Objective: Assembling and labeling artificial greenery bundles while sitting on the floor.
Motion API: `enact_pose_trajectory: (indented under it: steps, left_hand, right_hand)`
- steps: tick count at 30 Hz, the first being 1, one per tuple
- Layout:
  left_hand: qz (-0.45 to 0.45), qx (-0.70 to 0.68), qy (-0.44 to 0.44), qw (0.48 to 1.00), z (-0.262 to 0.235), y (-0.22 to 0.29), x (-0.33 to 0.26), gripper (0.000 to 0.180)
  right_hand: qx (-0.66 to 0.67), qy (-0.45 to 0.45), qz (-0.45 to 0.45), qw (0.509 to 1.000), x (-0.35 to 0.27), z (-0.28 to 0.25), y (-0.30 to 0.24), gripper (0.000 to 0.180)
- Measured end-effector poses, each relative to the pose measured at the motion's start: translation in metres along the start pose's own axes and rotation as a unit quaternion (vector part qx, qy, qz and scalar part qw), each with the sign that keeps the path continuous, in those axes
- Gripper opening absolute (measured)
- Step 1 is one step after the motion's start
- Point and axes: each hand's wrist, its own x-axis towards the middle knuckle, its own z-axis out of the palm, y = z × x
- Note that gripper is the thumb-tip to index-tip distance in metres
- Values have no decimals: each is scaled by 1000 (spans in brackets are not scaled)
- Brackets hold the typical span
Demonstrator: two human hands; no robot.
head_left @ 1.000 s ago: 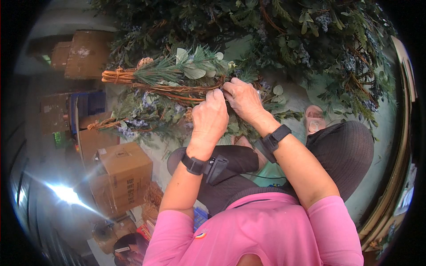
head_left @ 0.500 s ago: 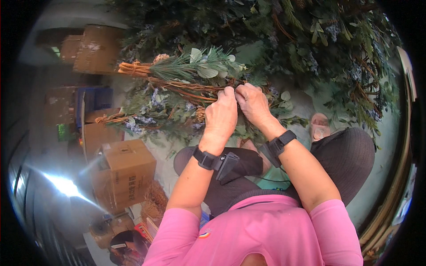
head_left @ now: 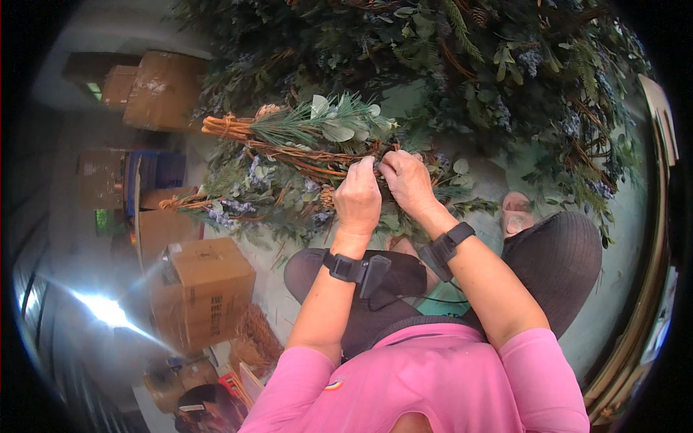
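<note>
We hold a bundle of greenery (head_left: 310, 137) with both hands. Our left hand (head_left: 359, 196) pinches its reddish stems, fingers closed on them; our right hand (head_left: 406, 180) pinches shut just beside it. The bundle sticks out to the left above a second bundle (head_left: 245, 191) on the floor (head_left: 274, 289), near a cardboard box (head_left: 206, 289).
</note>
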Motion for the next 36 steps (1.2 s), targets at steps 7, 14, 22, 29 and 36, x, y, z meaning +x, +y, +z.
enact_pose_trajectory:
  steps: [7,14,22,29,36]
  left_hand:
    - [31,45,-41,998,-22,8,-10,26]
    - [8,152,-271,950,-40,21,18,55]
    - [44,148,-278,948,-22,6,21,51]
    - [5,45,-91,995,-3,-3,4,33]
    - [-30,-151,101,983,11,-5,-2,20]
  right_hand:
    - [-22,19,-20,999,-2,-3,-2,11]
    - [-79,24,-68,994,2,-5,-6,6]
    - [-66,10,-56,996,2,-1,0,7]
    - [-20,11,-22,999,4,2,-5,9]
    - [183,91,93,974,1,8,-2,11]
